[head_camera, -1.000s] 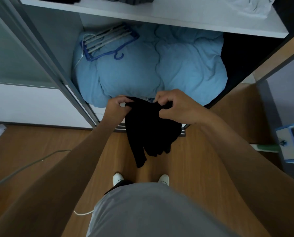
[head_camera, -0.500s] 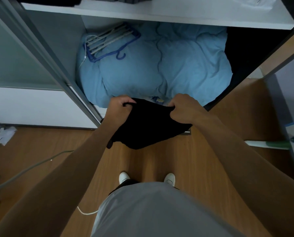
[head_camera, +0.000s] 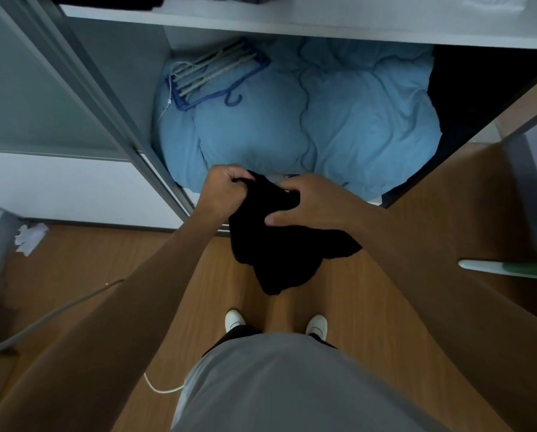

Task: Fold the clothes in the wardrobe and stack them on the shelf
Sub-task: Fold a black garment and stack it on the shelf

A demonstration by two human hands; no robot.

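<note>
A black garment (head_camera: 279,254) hangs bunched in front of me, above the wooden floor and just before the open wardrobe. My left hand (head_camera: 225,191) grips its upper left edge in a fist. My right hand (head_camera: 310,202) holds the top right part, fingers curled over the cloth and thumb pressed on its front. The white shelf (head_camera: 323,23) runs across the top of the view, with dark folded clothes (head_camera: 105,0) at its left end and a pale garment (head_camera: 491,1) at its right end.
A light blue duvet (head_camera: 292,120) fills the wardrobe floor, with a blue hanger rack (head_camera: 211,76) lying on it. A sliding door (head_camera: 42,88) stands at left. Crumpled paper (head_camera: 30,236), a cable (head_camera: 58,310) and a green-and-white handle (head_camera: 504,269) lie on the floor.
The garment hung long, was gathered up wide between both hands, and now droops again. My right hand has shifted left over the cloth, closer to my left hand.
</note>
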